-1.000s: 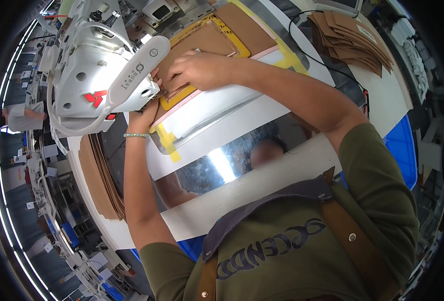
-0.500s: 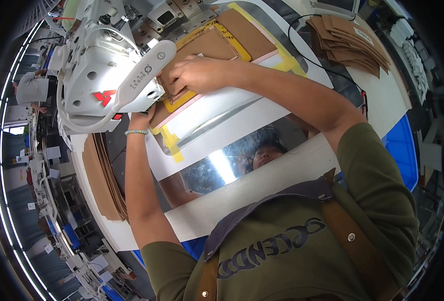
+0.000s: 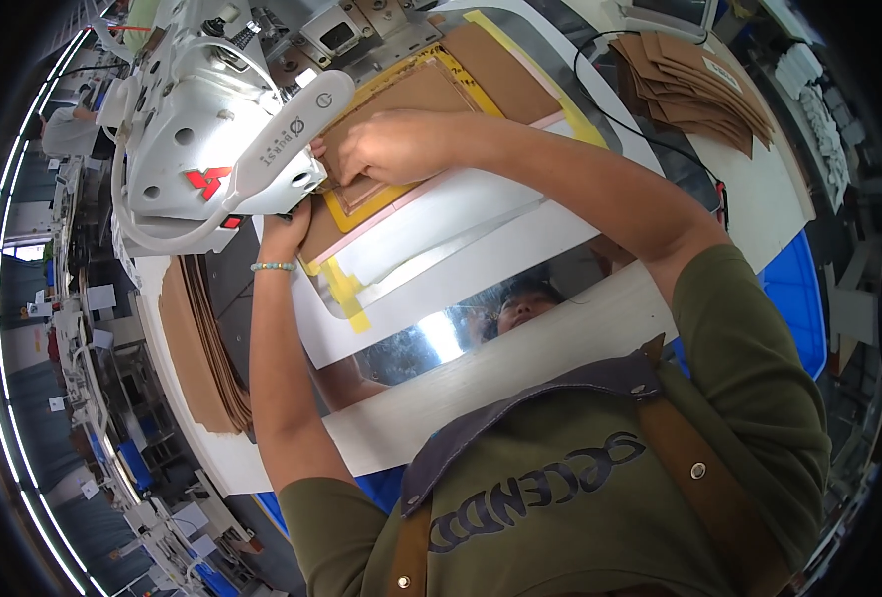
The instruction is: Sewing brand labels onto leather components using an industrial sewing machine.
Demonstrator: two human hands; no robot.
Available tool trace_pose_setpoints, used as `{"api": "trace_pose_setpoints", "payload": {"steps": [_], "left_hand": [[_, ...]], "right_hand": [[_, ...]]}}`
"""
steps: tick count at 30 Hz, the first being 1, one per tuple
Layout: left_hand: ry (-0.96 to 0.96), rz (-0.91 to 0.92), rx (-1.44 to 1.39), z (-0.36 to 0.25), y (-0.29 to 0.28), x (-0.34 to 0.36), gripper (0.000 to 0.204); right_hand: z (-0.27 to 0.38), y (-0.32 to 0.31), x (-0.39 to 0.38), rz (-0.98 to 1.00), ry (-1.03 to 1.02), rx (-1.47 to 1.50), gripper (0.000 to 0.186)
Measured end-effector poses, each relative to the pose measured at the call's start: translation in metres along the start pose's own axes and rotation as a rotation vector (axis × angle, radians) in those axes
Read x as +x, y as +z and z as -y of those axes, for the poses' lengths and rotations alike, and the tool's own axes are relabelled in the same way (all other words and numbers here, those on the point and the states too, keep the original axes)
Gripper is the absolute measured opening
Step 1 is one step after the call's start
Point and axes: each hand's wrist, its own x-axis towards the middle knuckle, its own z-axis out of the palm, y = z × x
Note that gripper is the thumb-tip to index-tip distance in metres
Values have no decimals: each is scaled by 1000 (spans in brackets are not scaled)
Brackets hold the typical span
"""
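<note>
My right hand (image 3: 396, 146) rests on a brown panel (image 3: 401, 95) set inside a yellow-edged frame (image 3: 476, 92). Its fingers are bunched together and point down at the panel's near left part, beside the sewing machine's head (image 3: 177, 149). What lies under the fingertips, if anything, is too small to make out. My left hand (image 3: 284, 231), below a beaded bracelet, reaches under the machine head at the frame's left end. Most of its fingers are hidden there; a bit of fingertip shows past the white lamp arm (image 3: 296, 129).
Brown cut pieces lie in a pile (image 3: 689, 85) at the far right, and another brown stack (image 3: 202, 348) stands at the left. A shiny metal plate (image 3: 411, 353) covers the near table. A black cable (image 3: 640, 129) runs along the right; a blue bin (image 3: 794, 303) sits beyond the edge.
The yellow-edged frame has shifted slightly to the right and nearer. My right hand stays bunched on the panel; a small white bit formerly visible above its knuckles no longer shows.
</note>
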Motion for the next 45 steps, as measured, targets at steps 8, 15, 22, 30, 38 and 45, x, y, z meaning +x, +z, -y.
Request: {"api": "trace_pose_setpoints", "payload": {"steps": [8, 15, 22, 30, 38, 45], "left_hand": [[-236, -162, -112, -24, -12, -31, 28], [-339, -51, -88, -72, -35, -61, 25], [-142, -67, -74, -128, -41, -85, 27], [-9, 52, 68, -178, -28, -79, 27], [72, 167, 128, -197, -6, -65, 43], [132, 187, 306, -191, 11, -56, 48]], "right_hand": [[-7, 13, -6, -101, 40, -316, 41], [-6, 13, -16, -133, -45, -163, 36], [2, 19, -25, -161, -134, -176, 31], [27, -34, -69, -26, 55, -289, 29], [4, -28, -154, -148, 203, -508, 36], [7, -21, -148, -143, 211, -645, 44]]}}
